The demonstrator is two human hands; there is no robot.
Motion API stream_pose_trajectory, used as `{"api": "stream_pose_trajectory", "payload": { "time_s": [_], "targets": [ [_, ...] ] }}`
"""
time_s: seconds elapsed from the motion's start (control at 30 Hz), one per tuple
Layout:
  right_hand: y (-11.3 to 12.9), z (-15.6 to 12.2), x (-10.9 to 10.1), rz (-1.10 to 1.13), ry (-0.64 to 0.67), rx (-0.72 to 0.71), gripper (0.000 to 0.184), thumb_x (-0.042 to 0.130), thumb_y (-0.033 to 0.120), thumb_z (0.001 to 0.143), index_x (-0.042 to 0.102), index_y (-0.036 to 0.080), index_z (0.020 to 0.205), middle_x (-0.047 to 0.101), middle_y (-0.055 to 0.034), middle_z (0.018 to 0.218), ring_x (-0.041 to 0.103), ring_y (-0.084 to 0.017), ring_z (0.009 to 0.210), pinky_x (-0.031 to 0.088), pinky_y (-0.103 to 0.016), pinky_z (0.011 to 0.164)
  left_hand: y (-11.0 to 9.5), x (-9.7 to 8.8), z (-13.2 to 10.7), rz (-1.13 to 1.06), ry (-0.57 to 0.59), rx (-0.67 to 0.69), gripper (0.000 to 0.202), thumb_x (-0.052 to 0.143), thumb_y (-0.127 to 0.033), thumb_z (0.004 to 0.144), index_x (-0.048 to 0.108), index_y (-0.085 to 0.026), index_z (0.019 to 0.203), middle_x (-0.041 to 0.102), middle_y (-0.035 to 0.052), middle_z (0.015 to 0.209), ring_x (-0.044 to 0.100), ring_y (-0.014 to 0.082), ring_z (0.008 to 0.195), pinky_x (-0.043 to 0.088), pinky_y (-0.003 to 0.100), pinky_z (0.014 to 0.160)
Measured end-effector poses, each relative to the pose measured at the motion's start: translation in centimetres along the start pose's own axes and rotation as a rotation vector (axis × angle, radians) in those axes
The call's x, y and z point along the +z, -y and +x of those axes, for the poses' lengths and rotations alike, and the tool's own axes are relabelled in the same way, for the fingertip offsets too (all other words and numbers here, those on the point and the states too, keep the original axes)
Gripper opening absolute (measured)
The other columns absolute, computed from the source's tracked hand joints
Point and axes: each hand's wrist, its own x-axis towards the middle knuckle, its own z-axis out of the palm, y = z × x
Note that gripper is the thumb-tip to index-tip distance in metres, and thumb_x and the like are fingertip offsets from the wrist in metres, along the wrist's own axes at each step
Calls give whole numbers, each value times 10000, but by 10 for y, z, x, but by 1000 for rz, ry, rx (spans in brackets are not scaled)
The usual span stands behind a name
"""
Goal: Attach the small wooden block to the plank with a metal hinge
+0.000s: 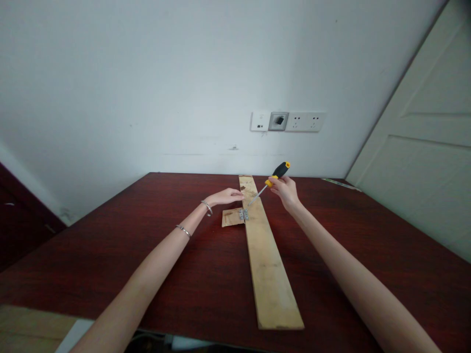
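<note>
A long pale wooden plank [268, 264] lies lengthwise on the dark red table [147, 255]. A small wooden piece [231, 217] sits against its left edge, joined to it by a small metal hinge [243, 214]. My right hand [285, 190] is closed round a screwdriver [270, 182] with a black and yellow handle, held tilted, its tip down at the hinge. My left hand [227, 197] lies flat, fingers stretched out, touching the plank's left edge just beyond the hinge. Two bangles are on my left wrist and forearm.
A white wall stands behind the table, with a row of sockets and a switch [287, 121]. A pale door [423, 162] is at the right. A thin flat object [338, 183] lies at the table's far right edge.
</note>
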Motion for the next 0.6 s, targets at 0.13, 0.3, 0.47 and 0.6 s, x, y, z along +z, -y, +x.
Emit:
{"api": "stream_pose_trajectory", "payload": {
  "time_s": [0.13,0.3,0.47,0.6],
  "targets": [
    [6,-2,6,-72,68,-266,327,729,355,620,584,183,858,667,-13,752,648,-175,724,506,-304,717,-7,-3,-10,62,110,-16,638,806,-393,529,638,-183,1108,653,85,1118,597,246,1028,449,260,855],
    [15,-13,16,-131,163,-402,349,720,350,659,579,207,945,680,-27,844,655,-182,755,518,-320,743,-10,5,-20,270,52,-69,751,845,-426,330,632,-186,1009,624,64,999,578,264,966,442,242,789],
    [14,-19,21,-192,259,-448,334,699,353,698,584,217,981,686,-35,888,651,-190,782,521,-335,765,-12,12,-23,371,105,-60,692,811,-503,373,581,-188,944,582,68,990,539,280,957,427,265,759],
    [15,-19,20,-237,273,-476,302,682,343,722,596,219,984,690,-39,893,649,-196,799,515,-342,780,-13,13,-22,409,153,-90,673,788,-532,403,558,-186,933,568,73,959,528,278,909,420,282,734]
  ]
}}
